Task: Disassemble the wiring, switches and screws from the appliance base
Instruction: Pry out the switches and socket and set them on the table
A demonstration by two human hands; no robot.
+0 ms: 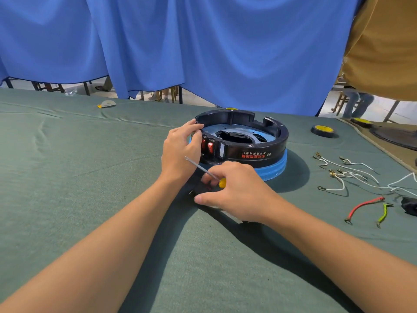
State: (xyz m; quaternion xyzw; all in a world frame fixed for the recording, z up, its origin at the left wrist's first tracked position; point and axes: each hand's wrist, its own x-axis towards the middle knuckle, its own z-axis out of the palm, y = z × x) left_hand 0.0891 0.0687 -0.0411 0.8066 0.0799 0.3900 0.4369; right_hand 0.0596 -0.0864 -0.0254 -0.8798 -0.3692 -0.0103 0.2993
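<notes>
The round black appliance base with a blue lower ring stands on the green cloth at centre, open side up. Two red rocker switches sit in its front left wall. My left hand grips the rim of the base just left of the switches. My right hand is in front of the base and holds a screwdriver with a yellow handle, its thin metal shaft pointing up-left. Under the right hand lies a small dark part, mostly hidden.
Removed white wires with metal terminals lie to the right, with a red wire, a green wire and a black part. A yellow-topped tape roll sits behind. Blue curtain hangs at the far table edge.
</notes>
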